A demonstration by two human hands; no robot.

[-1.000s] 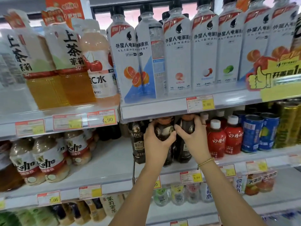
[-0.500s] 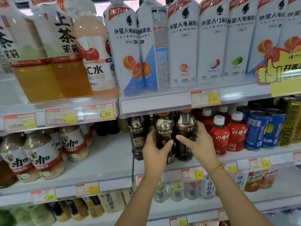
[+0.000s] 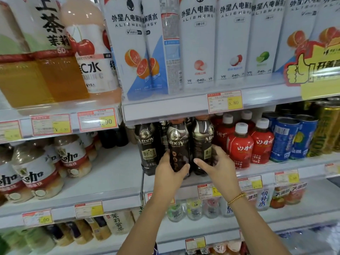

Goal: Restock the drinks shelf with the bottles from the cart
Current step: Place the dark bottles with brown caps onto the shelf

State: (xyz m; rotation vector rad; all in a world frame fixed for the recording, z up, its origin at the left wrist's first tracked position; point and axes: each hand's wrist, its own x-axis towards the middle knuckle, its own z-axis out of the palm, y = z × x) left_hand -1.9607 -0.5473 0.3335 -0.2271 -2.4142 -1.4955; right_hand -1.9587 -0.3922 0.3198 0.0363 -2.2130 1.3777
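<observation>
Dark MDOY coffee bottles stand in a row on the middle shelf (image 3: 119,173). My left hand (image 3: 170,174) grips the middle coffee bottle (image 3: 178,144) low on its body, at the shelf's front edge. My right hand (image 3: 219,166) wraps the lower part of the coffee bottle to its right (image 3: 202,138). A third coffee bottle (image 3: 147,144) stands untouched to the left of both. Whether the held bottles rest on the shelf is hidden by my hands.
Red bottles with white caps (image 3: 241,144) stand right beside my right hand, blue cans (image 3: 287,137) further right. Milky coffee bottles (image 3: 42,168) fill the left of the shelf, with bare shelf between. The upper shelf edge (image 3: 165,109) hangs just above the bottle caps.
Both hands have slid down from the bottle tops to the lower bodies, and the two coffee bottles have come forward toward the shelf's front edge. The view has moved closer.
</observation>
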